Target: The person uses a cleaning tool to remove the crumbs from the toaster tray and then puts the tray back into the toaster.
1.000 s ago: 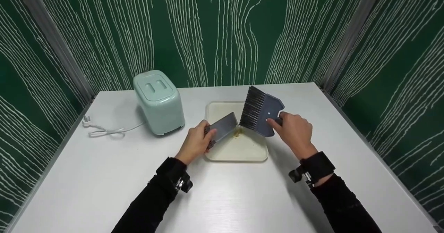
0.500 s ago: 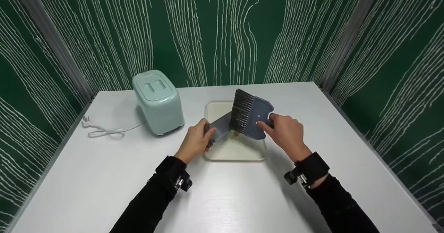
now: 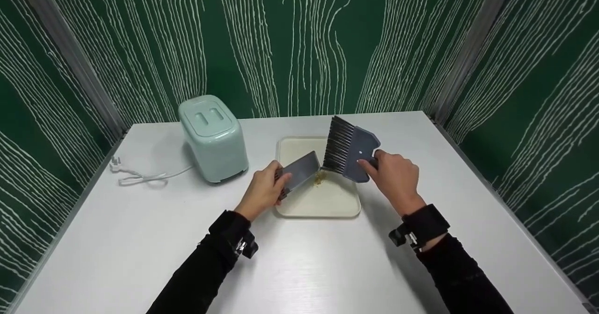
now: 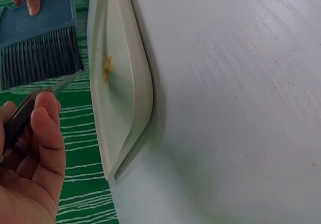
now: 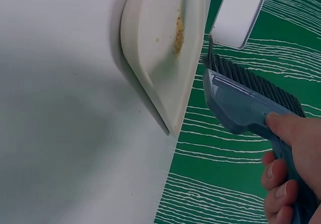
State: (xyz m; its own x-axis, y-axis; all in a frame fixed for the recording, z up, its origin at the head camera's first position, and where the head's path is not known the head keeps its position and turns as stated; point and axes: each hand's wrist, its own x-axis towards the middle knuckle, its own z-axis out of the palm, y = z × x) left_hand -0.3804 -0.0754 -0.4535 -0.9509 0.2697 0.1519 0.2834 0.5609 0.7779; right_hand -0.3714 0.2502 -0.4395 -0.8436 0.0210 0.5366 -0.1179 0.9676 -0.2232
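Nearest, two black sleeves [image 3: 463, 272] reach in over the white desk [image 3: 299, 267], one from the near left and one from the near right, each ending at a black wrist strap [image 3: 426, 222] with a small device fixed to it. Beyond the straps, the left hand [image 3: 262, 185] holds the left end of a grey dustpan [image 3: 302, 170], its grip pinching the pan between thumb and fingers. The dustpan slants from near left to far right, raised above the left part of a cream tray [image 3: 327, 206]. To the right, the right hand [image 3: 398, 176] has its grip curled round the handle of a blue-grey brush [image 3: 353, 152], the thumb laid along the flat body. The brush is tilted above the right side of the tray, its dark bristles pointing left. The near corner of the bristles comes right up to the right end of the dustpan; whether they touch, I cannot tell. Below that meeting point, yellow-brown crumbs [image 3: 319, 178] lie in a small patch on the tray, with a few strays around it.

Farther off to the left stands a pale green toaster [image 3: 214, 138], upright, two slots showing in its top. Its white cord [image 3: 154, 177] lies bundled on the desk to its left, ending in a plug [image 3: 115, 163]. Past the desk's far edge rises a green wall [image 3: 281, 70] with wavy pale lines.
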